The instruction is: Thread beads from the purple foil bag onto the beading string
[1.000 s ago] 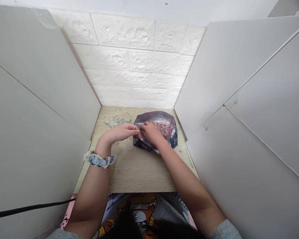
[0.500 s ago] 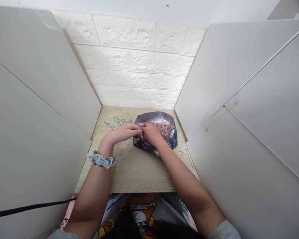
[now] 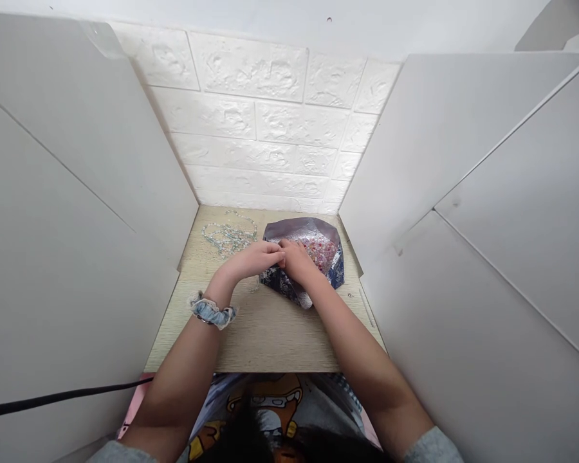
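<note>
An opened dark blue bag with a silvery lining lies on the wooden table, holding many small pink, red and pale beads. My right hand is over the left part of the bag, its fingers curled at the beads. My left hand meets it fingertip to fingertip at the bag's left side, thumb and fingers pinched together. Whatever the two hands hold is too small or hidden to make out. Beyond my left hand lies a strand of pale green and white beads, looped in a tangle.
The wooden tabletop is hemmed in by white panels left and right, with a white brick-patterned wall behind. A black cable runs in at lower left. Tiny bits lie right of the bag.
My left hand and forearm have shifted right, closer against my right hand. My right hand has moved slightly right and down, and the bag's front edge sags a little lower.
</note>
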A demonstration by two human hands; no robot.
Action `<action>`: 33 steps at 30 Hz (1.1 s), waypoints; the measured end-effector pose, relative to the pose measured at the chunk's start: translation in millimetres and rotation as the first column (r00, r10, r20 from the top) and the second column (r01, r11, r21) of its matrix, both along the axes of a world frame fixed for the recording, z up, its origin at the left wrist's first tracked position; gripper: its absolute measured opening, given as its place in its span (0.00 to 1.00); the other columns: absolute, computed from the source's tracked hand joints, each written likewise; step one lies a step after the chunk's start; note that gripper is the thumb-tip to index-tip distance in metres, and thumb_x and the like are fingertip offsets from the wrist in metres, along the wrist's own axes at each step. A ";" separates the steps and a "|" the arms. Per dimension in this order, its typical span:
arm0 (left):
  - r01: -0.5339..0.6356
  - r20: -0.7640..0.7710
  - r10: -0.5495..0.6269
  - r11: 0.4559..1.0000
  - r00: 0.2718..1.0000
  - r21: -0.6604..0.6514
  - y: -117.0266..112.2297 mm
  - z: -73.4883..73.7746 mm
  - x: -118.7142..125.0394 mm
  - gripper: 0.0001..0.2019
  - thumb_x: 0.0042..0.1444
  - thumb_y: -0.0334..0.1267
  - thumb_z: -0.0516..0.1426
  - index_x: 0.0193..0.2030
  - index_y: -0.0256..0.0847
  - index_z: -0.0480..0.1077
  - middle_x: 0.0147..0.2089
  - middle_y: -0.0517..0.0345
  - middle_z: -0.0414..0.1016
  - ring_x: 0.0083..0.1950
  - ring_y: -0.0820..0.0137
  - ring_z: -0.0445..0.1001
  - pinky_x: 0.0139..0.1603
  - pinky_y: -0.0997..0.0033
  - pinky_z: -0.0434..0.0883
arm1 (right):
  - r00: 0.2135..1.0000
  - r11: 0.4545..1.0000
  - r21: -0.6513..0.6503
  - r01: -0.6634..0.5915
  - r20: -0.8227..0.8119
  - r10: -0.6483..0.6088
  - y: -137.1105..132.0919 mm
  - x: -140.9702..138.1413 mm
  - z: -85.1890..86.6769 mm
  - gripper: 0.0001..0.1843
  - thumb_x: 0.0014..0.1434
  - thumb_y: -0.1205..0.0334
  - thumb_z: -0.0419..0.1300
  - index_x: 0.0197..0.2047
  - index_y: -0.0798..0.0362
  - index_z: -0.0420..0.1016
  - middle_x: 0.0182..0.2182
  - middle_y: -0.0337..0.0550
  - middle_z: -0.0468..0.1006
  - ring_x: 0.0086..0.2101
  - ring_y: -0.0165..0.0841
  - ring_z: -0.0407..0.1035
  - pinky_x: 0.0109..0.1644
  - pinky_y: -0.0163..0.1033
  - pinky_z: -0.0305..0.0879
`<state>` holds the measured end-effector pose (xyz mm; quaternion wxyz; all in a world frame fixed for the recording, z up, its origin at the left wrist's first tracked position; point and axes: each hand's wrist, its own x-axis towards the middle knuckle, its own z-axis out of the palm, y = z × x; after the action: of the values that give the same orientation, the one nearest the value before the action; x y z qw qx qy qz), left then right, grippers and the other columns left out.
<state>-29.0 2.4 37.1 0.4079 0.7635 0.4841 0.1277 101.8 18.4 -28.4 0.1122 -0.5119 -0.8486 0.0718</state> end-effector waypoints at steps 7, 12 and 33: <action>-0.109 0.109 0.100 0.990 0.989 0.089 8.8 -10.0 1.4 0.15 0.50 0.44 0.46 0.25 0.36 0.67 0.26 0.60 0.69 0.24 0.76 0.61 0.26 0.76 0.59 | 0.988 0.996 -0.053 0.069 -0.134 -0.075 -2.9 2.2 3.2 0.13 0.59 0.66 0.40 0.39 0.55 0.64 0.40 0.47 0.67 0.42 0.35 0.59 0.53 0.52 0.47; -0.314 0.223 0.265 0.923 0.938 0.224 14.7 -13.3 2.0 0.15 0.49 0.44 0.47 0.26 0.36 0.69 0.25 0.60 0.68 0.31 0.72 0.65 0.33 0.74 0.61 | 0.849 0.979 -0.084 0.185 -0.488 -0.202 3.1 16.8 14.0 0.14 0.60 0.59 0.38 0.31 0.53 0.60 0.30 0.40 0.66 0.32 0.30 0.59 0.47 0.44 0.55; -0.264 0.198 0.208 0.907 0.958 0.327 4.6 -10.5 8.1 0.18 0.53 0.47 0.46 0.34 0.38 0.72 0.33 0.58 0.75 0.35 0.69 0.70 0.34 0.74 0.61 | 0.198 0.936 -0.280 -0.213 -0.951 -0.239 9.7 22.9 7.4 0.14 0.49 0.53 0.56 0.37 0.52 0.71 0.33 0.40 0.73 0.34 0.28 0.67 0.43 0.37 0.64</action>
<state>-20.9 7.0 26.6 0.2844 0.7468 0.5087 0.3205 124.7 28.1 -20.9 0.5312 -0.3675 -0.5508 0.5285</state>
